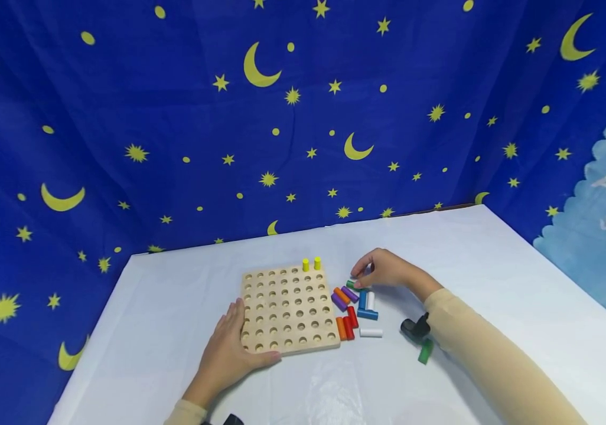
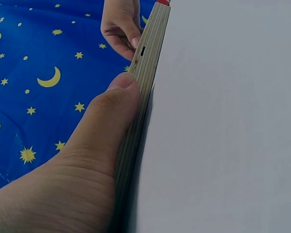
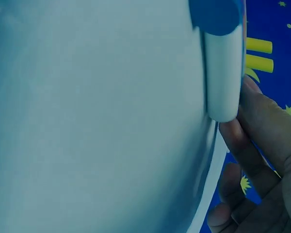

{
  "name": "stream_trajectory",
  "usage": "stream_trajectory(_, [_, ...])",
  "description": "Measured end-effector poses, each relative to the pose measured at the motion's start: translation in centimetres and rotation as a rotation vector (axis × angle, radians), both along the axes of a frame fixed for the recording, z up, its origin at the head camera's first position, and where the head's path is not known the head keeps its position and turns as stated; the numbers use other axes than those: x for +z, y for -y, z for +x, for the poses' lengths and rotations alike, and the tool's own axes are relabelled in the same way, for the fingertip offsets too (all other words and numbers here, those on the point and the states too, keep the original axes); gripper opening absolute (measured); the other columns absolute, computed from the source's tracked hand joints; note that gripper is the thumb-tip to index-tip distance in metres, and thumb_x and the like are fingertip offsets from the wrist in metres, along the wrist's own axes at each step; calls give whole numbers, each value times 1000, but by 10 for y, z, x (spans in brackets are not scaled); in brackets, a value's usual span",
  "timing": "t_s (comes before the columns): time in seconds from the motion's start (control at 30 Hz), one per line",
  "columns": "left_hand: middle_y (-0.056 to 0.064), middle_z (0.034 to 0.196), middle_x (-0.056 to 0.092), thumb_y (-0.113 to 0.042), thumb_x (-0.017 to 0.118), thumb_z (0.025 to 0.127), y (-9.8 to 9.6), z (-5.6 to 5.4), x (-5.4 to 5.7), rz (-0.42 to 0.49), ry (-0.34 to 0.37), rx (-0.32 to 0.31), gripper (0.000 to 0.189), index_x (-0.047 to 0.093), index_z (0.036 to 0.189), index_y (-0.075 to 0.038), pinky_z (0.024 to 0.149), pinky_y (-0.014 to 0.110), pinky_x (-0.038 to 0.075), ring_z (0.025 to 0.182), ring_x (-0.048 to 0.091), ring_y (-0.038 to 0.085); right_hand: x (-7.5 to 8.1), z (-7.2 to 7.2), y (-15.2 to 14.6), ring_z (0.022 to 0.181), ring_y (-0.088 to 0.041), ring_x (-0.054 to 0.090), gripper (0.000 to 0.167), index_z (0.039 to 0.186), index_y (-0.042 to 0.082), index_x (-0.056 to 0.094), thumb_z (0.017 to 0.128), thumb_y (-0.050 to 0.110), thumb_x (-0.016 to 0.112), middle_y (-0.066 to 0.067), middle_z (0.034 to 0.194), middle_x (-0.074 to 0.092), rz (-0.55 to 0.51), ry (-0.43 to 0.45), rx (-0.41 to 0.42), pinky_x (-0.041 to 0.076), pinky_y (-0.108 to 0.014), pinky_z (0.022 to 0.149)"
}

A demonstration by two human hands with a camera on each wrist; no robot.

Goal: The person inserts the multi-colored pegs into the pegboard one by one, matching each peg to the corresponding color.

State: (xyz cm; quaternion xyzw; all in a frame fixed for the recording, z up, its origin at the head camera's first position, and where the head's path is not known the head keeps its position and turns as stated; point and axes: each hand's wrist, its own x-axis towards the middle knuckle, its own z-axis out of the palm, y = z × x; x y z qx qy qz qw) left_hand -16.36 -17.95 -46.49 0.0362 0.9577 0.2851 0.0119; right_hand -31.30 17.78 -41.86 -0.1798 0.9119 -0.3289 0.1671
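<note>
A square wooden pegboard (image 1: 291, 307) with rows of round holes lies on the table. Two yellow pegs (image 1: 305, 265) stand upright at its far right corner. My left hand (image 1: 225, 348) rests against the board's near left corner, fingers along the left side and the straight thumb (image 2: 106, 116) on the front edge. Beyond the board's right side, my right hand (image 1: 385, 268) pinches a green peg (image 1: 351, 284) between thumb and fingertips, low over the table. In the right wrist view a white peg (image 3: 223, 73) and a blue peg (image 3: 216, 14) partly cover those fingertips.
Right of the board lie purple pegs (image 1: 338, 301), orange pegs (image 1: 341, 329), red pegs (image 1: 348, 328), blue pegs (image 1: 368, 315) and a white peg (image 1: 371, 333). Another green peg (image 1: 425, 351) is by the black wrist camera (image 1: 414, 329). A blue starry curtain (image 1: 303, 118) hangs behind the table.
</note>
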Motion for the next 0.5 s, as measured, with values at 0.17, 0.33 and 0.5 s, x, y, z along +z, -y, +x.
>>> stream_trajectory(0.17, [21, 165, 14, -86, 73, 53, 1, 0, -1, 5, -2, 1, 150, 11, 158, 1, 127, 50, 14, 154, 14, 36, 0, 2, 5, 79, -14, 59, 13, 92, 18, 79, 80, 20, 84, 5, 85, 73, 23, 12, 32, 48, -29, 78])
stream_trajectory(0.33, [21, 165, 15, -85, 74, 53, 1, 1, -2, 1, -16, 1, 149, 11, 158, 2, 127, 50, 15, 154, 15, 36, 0, 1, 7, 80, -15, 57, 11, 88, 20, 78, 79, 17, 84, 6, 82, 72, 71, -12, 57, 48, -30, 80])
stream_trajectory(0.5, [21, 165, 15, -85, 74, 54, 1, 0, -1, -4, -20, -1, 149, 11, 158, 2, 126, 51, 15, 154, 15, 36, 0, 0, 8, 82, -16, 56, 14, 90, 20, 77, 79, 13, 84, 4, 80, 68, 97, -36, 76, 48, -34, 85])
